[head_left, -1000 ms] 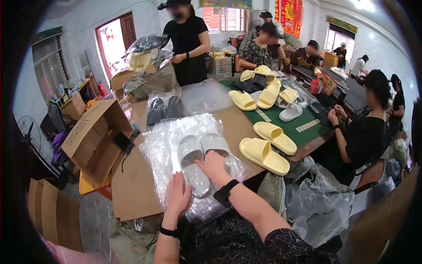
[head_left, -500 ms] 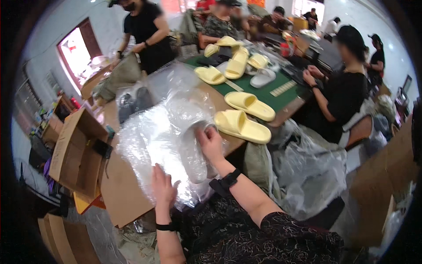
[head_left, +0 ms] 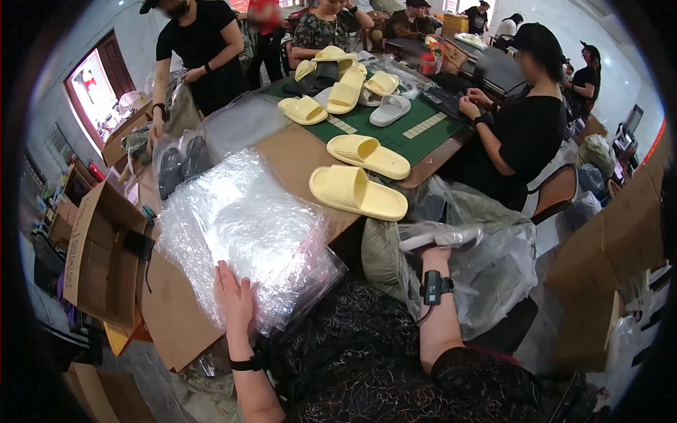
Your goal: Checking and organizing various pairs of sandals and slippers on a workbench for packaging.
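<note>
My left hand (head_left: 234,295) lies with its fingers stretched out on the near edge of a stack of clear plastic bags (head_left: 243,218). My right hand (head_left: 436,256) grips a pair of pale grey slippers in a clear bag (head_left: 444,236), over the mouth of a green woven sack (head_left: 381,257) lined with plastic. Its fingers are partly hidden behind the bagged slippers. Between the bag stack and the green mat sit two yellow slippers, the nearer one (head_left: 358,195) beside the farther one (head_left: 368,156), both unbagged.
More yellow slippers (head_left: 345,92) and a grey slipper (head_left: 389,111) rest on a green cutting mat (head_left: 423,141). Dark slippers in a bag (head_left: 182,166) stand at the table's left, near an open cardboard box (head_left: 99,247). Co-workers stand or sit around the table; a chair (head_left: 557,194) is at right.
My right hand has carried the grey slippers in clear plastic from the bag stack rightward to the sack. My left hand stays on the stack. The view has shifted slightly.
</note>
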{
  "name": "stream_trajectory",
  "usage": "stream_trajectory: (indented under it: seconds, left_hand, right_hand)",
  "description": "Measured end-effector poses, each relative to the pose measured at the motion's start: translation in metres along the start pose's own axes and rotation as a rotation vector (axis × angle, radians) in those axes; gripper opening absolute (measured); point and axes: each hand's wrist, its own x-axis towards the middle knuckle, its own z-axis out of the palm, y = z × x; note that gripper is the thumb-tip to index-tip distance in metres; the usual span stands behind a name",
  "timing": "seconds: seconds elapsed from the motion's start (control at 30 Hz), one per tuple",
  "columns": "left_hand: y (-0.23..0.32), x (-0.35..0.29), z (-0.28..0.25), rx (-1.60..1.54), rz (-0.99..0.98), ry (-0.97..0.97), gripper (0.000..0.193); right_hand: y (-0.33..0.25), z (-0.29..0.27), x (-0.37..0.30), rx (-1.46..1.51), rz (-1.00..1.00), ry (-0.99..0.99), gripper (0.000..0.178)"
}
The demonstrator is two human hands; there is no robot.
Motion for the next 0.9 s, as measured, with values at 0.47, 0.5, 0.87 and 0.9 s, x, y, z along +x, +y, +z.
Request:
stream_trajectory:
  seconds: [0.47, 0.5, 0.87, 0.9]
  left_hand:
    - [0.007, 0.0, -0.005, 0.003, 0.038, 0.054, 0.08]
    - [0.011, 0.004, -0.001, -0.006, 0.027, 0.074, 0.08]
    - [0.017, 0.004, 0.002, 0.152, 0.077, -0.034, 0.089]
    - [0.017, 0.002, 0.0, 0.152, 0.055, -0.02, 0.089]
  right_hand:
    - [-0.062, -0.079, -0.014, 2.049, -0.172, 0.878, 0.015]
    - [-0.063, -0.102, -0.013, 1.874, -0.411, 0.942, 0.014]
    - [-0.124, -0.198, 0.084, 0.28, -0.734, 0.569, 0.066]
    - [-0.131, -0.205, 0.079, 0.227, -0.722, 0.54, 0.054]
